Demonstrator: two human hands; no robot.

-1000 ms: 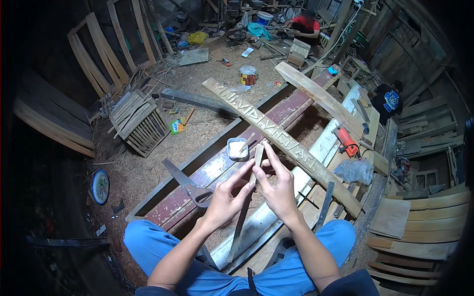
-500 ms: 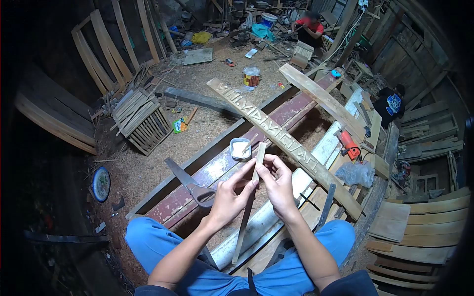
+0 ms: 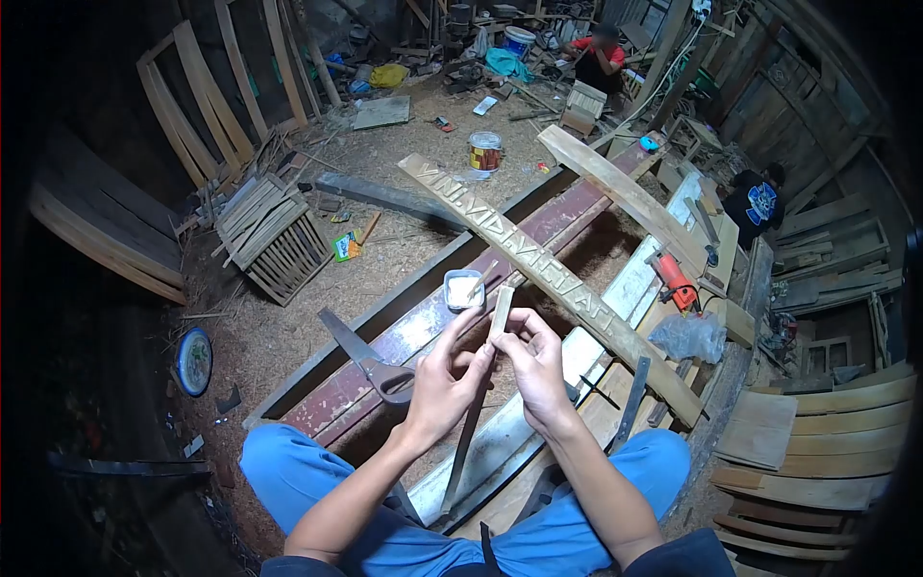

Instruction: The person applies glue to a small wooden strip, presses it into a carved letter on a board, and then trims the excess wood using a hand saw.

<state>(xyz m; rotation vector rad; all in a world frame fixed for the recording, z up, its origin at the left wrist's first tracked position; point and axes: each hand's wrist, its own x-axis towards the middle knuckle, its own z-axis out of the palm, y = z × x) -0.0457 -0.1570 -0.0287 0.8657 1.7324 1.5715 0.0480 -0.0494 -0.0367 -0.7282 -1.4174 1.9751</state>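
Note:
A long thin wooden strip (image 3: 502,310) is pinched near its upper end between my left hand (image 3: 444,388) and my right hand (image 3: 535,370). Its lower part slants down between my forearms. Just beyond my fingertips, a small plastic tub (image 3: 463,289) of white material has a stick in it. A handsaw (image 3: 392,380) lies to the left of my left hand. The carved wooden plank (image 3: 519,248), with raised letters, crosses the bench ahead of both hands. Some of my fingertips are hidden behind the strip.
A red power tool (image 3: 673,279) and a clear plastic bag (image 3: 690,337) lie right of the plank. A dark flat metal bar (image 3: 632,402) is near my right knee. A slatted wooden crate (image 3: 279,240) stands left. Two other people (image 3: 598,65) sit farther off.
Both hands and the upper end of the strip have lowered slightly toward me, the fingers still gripping it. The view has shifted slightly; the surrounding objects look unchanged.

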